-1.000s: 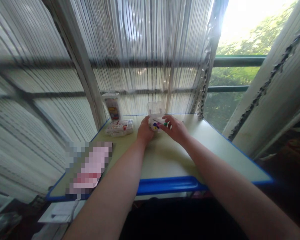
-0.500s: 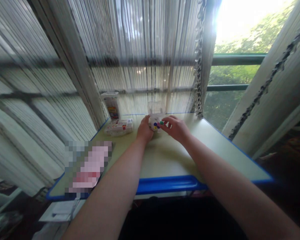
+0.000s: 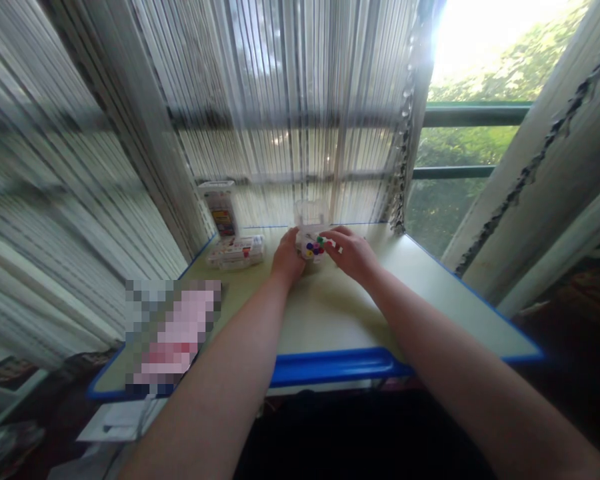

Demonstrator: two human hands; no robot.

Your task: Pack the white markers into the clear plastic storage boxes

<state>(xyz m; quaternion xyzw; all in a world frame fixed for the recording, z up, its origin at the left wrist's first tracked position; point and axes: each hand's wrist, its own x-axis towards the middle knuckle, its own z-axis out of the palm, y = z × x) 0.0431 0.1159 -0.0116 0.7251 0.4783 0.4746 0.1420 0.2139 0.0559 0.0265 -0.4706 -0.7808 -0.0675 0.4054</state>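
Observation:
Near the far edge of the table, a small clear plastic box (image 3: 305, 254) stands with its transparent lid (image 3: 312, 212) raised. Several small pieces with round blue, yellow, pink and red ends (image 3: 311, 248) show at its front; their exact kind is too small to tell. My left hand (image 3: 289, 258) is wrapped round the box's left side, steadying it. At the box's right, my right hand (image 3: 347, 248) pinches a small green-ended piece (image 3: 321, 240) between thumb and fingers, right beside the other coloured ends.
Left of the box lies a white plastic case (image 3: 237, 253) with printed labels, and an upright clear package (image 3: 222, 210) stands behind it. A blurred-out pink flat object (image 3: 180, 330) rests at the table's left. The pale table (image 3: 330, 320) has a blue rim; string curtains hang behind.
The right hand's green-ended piece has shifted slightly up and away, and more coloured ends show below it. My left hand keeps its hold on the box. The view has shifted slightly.

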